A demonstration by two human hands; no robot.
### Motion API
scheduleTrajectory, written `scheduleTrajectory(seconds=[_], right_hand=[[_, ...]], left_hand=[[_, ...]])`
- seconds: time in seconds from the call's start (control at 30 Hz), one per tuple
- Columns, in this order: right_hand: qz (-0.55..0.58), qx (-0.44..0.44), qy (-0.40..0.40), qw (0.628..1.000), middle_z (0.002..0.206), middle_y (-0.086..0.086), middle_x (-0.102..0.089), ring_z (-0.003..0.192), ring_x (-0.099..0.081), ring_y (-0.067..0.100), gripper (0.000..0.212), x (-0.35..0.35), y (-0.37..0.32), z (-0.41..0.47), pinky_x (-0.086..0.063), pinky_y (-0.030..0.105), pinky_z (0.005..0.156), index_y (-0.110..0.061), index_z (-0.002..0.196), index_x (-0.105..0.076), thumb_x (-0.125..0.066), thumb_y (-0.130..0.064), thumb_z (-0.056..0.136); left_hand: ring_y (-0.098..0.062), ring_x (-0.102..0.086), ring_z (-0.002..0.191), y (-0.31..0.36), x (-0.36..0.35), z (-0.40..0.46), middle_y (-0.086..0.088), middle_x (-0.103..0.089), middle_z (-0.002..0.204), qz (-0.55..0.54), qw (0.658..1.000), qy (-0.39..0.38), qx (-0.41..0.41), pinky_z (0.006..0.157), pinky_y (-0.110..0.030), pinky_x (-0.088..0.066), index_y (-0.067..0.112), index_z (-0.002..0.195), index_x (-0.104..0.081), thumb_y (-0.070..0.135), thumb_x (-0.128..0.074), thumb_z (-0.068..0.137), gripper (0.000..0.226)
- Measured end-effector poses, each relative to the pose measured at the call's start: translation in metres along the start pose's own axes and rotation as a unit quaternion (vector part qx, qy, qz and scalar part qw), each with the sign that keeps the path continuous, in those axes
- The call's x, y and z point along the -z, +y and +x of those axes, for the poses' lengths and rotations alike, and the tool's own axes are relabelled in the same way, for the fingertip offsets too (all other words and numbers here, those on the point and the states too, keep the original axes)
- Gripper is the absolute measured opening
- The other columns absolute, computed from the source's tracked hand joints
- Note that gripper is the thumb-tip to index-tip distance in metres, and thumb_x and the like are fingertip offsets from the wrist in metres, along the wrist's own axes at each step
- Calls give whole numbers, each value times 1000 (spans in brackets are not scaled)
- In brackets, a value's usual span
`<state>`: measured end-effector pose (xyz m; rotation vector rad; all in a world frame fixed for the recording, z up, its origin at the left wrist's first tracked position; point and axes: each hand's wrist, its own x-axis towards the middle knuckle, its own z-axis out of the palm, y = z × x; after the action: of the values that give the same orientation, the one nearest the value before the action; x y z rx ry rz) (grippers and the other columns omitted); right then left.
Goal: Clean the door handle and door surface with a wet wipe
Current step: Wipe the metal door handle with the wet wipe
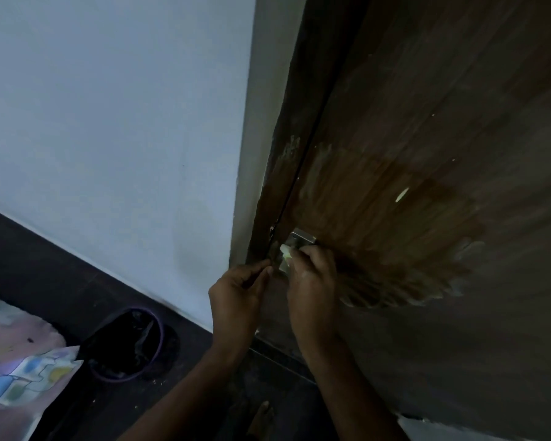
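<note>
A dark wooden door [442, 128] fills the right side, with a wet, darker patch [395, 243] spread across it. The metal handle plate [299, 238] sits at the door's left edge, mostly hidden behind my hands. My right hand [312, 281] grips a small white wet wipe [285, 253] and holds it against the handle. My left hand [239, 297] is beside it at the door's edge, with its fingers curled and its fingertips pinched at the frame; what they hold is too dark to tell.
A white wall [109, 122] is at the left, with the dark door frame [274, 186] between it and the door. On the dark floor stands a bin [128, 342] lined with a black bag. A patterned pillow [23, 386] lies at the lower left. A bare foot [263, 415] shows below.
</note>
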<state>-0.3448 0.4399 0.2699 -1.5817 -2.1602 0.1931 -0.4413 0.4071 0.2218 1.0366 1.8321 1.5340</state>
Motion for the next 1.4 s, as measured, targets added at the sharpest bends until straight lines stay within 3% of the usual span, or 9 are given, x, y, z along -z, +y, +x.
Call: scheduleTrajectory(seconds=[0.17, 0.4, 0.53, 0.7, 0.8, 1.07, 1.2, 1.3, 1.4], right_hand=[[-57, 31, -33, 997, 115, 9, -67, 110, -63, 27, 40, 0, -1, -10, -57, 34, 91, -4, 118, -71, -69, 8, 79], [-56, -27, -40, 997, 118, 9, -65, 112, -58, 23, 39, 5, -1, -4, -45, 22, 94, -7, 124, -67, -64, 5, 87], [-76, 43, -28, 996, 113, 7, -66, 106, -62, 24, 40, 6, 3, -19, -50, 27, 92, -4, 118, -71, -71, 6, 79], [-73, -16, -20, 997, 115, 12, -65, 108, -60, 28, 36, 2, 2, -6, -46, 25, 91, -2, 117, -70, -67, 6, 82], [-87, 20, -24, 996, 115, 13, -66, 107, -61, 30, 36, -1, -6, -7, -56, 36, 89, 0, 117, -69, -64, 2, 81], [-100, 39, 1, 994, 110, 14, -68, 104, -62, 32, 40, -4, -6, 1, -53, 34, 89, 1, 106, -72, -81, 3, 67], [-85, 107, 52, 989, 101, 12, -73, 98, -66, 31, 25, -10, -2, -2, -52, 34, 88, 0, 99, -75, -75, 4, 74], [-70, 96, 74, 990, 95, 5, -75, 93, -64, 26, 19, -4, 6, -1, -50, 31, 85, -7, 101, -76, -65, -10, 86], [-63, 100, 51, 992, 95, 6, -76, 93, -65, 26, 21, -9, 1, 5, -55, 34, 83, -5, 103, -76, -70, -4, 82]], left_hand=[[7, -67, 88, -5, 3, 6, 23, -73, 92, -21, 1000, 12, -2, 80, -7, -48, 34, 99, -77, 17, -77, 85, 22], [7, -67, 91, -8, 0, 7, 20, -74, 95, -16, 1000, -5, -16, 81, -9, -49, 24, 102, -81, 21, -79, 83, 20], [7, -67, 92, -9, 2, 8, 20, -74, 97, -19, 999, -20, -16, 82, -10, -50, 24, 104, -80, 23, -77, 84, 20], [12, -65, 90, -10, 2, 7, 16, -75, 95, -10, 998, -63, -8, 76, -2, -44, 22, 104, -80, 20, -81, 81, 24], [14, -64, 89, -10, 2, 7, 15, -73, 96, 5, 997, -69, -27, 77, -1, -43, 20, 106, -79, 16, -82, 80, 27], [9, -67, 85, -10, 3, 6, 9, -76, 96, -3, 997, -73, -9, 77, -3, -45, 19, 104, -80, 18, -81, 81, 23], [16, -65, 85, -6, 6, 10, 16, -73, 93, -17, 997, -74, -9, 77, -2, -45, 19, 104, -80, 15, -80, 82, 23], [21, -62, 86, -7, 9, 12, 22, -71, 94, -30, 997, -69, 5, 78, 1, -42, 18, 106, -79, 15, -81, 82, 25], [20, -63, 90, -6, 8, 14, 18, -73, 101, -26, 998, -64, 2, 82, -1, -43, 18, 114, -77, 16, -79, 84, 30]])
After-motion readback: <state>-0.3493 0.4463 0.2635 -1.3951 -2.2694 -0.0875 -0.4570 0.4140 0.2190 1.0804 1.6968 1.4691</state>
